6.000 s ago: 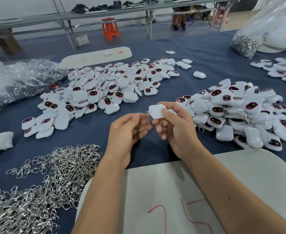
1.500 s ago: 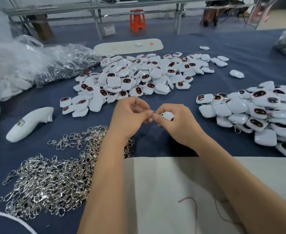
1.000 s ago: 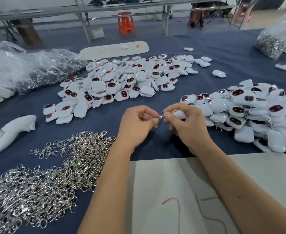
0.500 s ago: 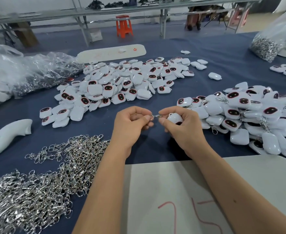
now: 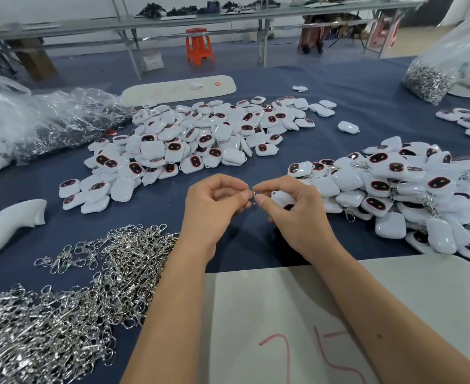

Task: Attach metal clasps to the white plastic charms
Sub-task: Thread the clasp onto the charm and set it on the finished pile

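Between both thumbs, left hand [image 5: 213, 202] and right hand [image 5: 294, 209] pinching clasp [image 5: 251, 193], charm [image 5: 279, 196] mostly hidden

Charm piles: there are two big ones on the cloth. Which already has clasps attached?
The right pile, beside the right hand: clasps hang from its charms. The far pile shows none.

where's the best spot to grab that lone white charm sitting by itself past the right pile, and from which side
Take the lone charm across its two long sides, coming straight down from above. It lies flat on the blue cloth, rounded face up, with bare cloth all around it, so fingers can likely close on both edges without nudging the nearby piles.
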Demonstrator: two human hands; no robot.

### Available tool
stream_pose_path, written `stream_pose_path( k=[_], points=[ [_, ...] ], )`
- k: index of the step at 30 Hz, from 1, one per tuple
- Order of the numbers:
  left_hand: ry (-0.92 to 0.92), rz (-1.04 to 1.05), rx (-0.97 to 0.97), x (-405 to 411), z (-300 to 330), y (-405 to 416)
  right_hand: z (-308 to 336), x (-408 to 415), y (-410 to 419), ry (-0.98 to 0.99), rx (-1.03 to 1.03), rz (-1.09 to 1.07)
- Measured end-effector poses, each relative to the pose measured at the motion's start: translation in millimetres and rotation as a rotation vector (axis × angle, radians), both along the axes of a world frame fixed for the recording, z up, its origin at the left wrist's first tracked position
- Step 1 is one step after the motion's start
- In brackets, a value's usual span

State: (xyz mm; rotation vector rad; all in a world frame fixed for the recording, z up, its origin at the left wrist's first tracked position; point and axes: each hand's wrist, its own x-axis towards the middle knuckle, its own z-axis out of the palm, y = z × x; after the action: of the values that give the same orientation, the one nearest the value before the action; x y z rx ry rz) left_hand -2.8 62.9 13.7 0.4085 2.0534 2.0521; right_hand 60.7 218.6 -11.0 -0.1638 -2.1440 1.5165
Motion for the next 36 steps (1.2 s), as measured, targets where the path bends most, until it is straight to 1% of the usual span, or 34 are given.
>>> stream_pose_path(
  k=[3,5,9,16,18,23,25,28,33,35,36],
  points=[
    [0.023,-0.022,-0.002,0.3,-0.9,-0.4,-0.6,-0.4,0.1,-0.020,0.030,0.070],
    [0.036,-0.024,0.001,0.1,-1.3,-1.6,-0.2,-0.5,1.8,-0.013,0.002,0.078],
    [0.059,-0.035,-0.010,0.9,-2.7,-3.0,-0.4,-0.2,1.7,-0.012,-0.033,0.054],
    [0.127,-0.072,-0.106,1.7,-2.4,0.1,1.4,1.7,2.3,0.034,-0.070,-0.012],
    [0.158,-0.076,-0.129,3.4,-2.6,2.5,1.2,1.3,1.1,0.044,-0.014,-0.029],
    [0.204,-0.032,-0.181,6.0,-5.0,6.2,2.0,2.7,-2.5,0.114,0.263,-0.083],
    [0.212,-0.031,-0.190,6.0,-4.3,5.5,2.6,3.2,-3.3,0.146,0.308,-0.090],
    [0.228,-0.038,-0.205,5.2,-5.0,5.0,2.6,2.0,-4.8,0.164,0.345,-0.092],
    [0.229,-0.049,-0.213,6.0,-3.8,7.0,3.9,3.1,-3.1,0.152,0.331,-0.092],
    [0.238,-0.052,-0.212,7.3,-3.7,7.9,4.3,3.4,-1.8,0.119,0.302,-0.069],
    [0.244,-0.050,-0.207,7.6,-3.8,7.6,4.0,3.3,-2.1,0.081,0.255,-0.035]
  ],
)
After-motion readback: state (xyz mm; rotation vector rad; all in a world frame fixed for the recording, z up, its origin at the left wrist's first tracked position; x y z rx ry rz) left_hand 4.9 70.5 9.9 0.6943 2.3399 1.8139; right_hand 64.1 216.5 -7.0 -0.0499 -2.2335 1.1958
